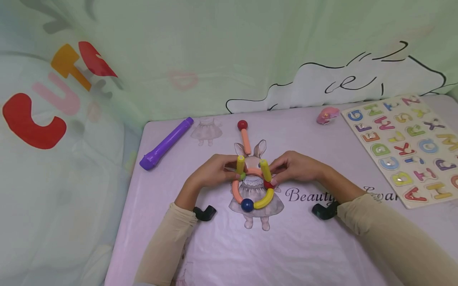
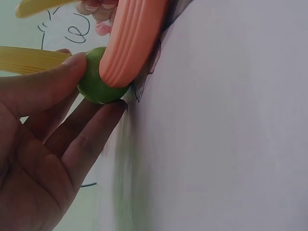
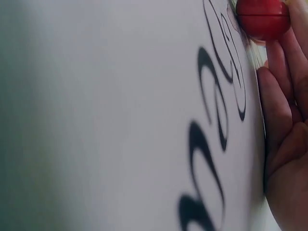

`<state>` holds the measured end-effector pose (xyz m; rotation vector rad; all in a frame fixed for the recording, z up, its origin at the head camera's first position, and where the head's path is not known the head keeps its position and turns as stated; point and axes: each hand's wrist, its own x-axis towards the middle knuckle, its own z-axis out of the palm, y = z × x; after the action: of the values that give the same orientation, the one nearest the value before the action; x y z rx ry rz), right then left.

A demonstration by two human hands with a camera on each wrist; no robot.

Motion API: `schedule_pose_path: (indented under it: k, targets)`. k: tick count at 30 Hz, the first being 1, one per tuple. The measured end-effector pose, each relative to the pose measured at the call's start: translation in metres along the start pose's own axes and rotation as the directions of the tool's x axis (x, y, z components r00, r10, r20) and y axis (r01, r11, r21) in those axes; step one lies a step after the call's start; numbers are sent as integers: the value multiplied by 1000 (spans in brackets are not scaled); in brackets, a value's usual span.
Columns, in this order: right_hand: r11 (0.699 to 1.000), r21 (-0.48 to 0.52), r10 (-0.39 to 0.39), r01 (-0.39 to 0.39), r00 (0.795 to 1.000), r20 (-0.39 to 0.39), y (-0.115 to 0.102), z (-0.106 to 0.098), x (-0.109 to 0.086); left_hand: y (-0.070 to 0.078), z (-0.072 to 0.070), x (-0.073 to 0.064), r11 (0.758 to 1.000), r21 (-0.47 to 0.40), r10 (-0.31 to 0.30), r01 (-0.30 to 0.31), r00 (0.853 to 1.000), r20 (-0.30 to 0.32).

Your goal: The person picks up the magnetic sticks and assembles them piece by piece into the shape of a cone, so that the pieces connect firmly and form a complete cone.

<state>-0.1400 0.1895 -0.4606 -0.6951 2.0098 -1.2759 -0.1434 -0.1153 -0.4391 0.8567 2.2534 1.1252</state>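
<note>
A ring of curved toy pieces and balls lies on the printed rabbit. It joins an orange curved piece (image 1: pixel 237 192), a blue ball (image 1: pixel 247 205), a yellow curved piece (image 1: pixel 264 199) and another orange curve (image 1: pixel 255 171). My left hand (image 1: pixel 218 171) pinches the green ball (image 2: pixel 102 79) at the ring's left; a yellow rod (image 1: pixel 240 164) rises from it. At the opposite side, the fingers of my right hand (image 1: pixel 298 167) hold the red ball (image 3: pixel 262 18), beneath a second yellow rod (image 1: pixel 265 171). Beyond the ring lies an orange stick (image 1: pixel 245 142) with a red ball (image 1: pixel 242 125) on its end.
A purple toy microphone (image 1: pixel 166 143) lies at the back left of the table (image 1: pixel 272 254). To the right is a wooden alphabet board (image 1: pixel 397 159). Near its far corner sits a small pink toy (image 1: pixel 327 115). A printed curtain (image 1: pixel 200 51) hangs behind the table.
</note>
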Motion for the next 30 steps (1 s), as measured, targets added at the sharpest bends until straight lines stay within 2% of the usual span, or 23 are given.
schedule_pose_path:
  k: [7, 14, 21, 23, 25, 28, 30]
  targets:
    - [1000, -3, 9, -9, 1000, -19, -3, 2, 1, -3, 0, 0, 1000, -20, 9, -9, 1000, 1]
    - [1000, 5, 3, -3, 1000, -12, -3, 2, 0, -3, -2, 0, 999, -43, -14, 15, 1000, 25]
    - [1000, -2, 23, -23, 1000, -12, -2, 2, 3, -9, -18, -2, 996, -53, -68, 70, 997, 46]
    - [1000, -8, 24, -24, 1000, -12, -1, 2, 3, -11, -24, 0, 995, -30, -95, 95, 995, 19]
    - [1000, -7, 21, -21, 1000, -10, -1, 2, 3, -12, -30, 4, 993, 6, -120, 121, 992, -48]
    - [1000, -7, 12, -12, 1000, -8, -1, 2, 2, -11, -35, 15, 985, 65, -146, 160, 972, -181]
    - [1000, -7, 7, -7, 1000, -8, -1, 2, 1, -9, -38, 25, 980, 94, -147, 175, 958, -246]
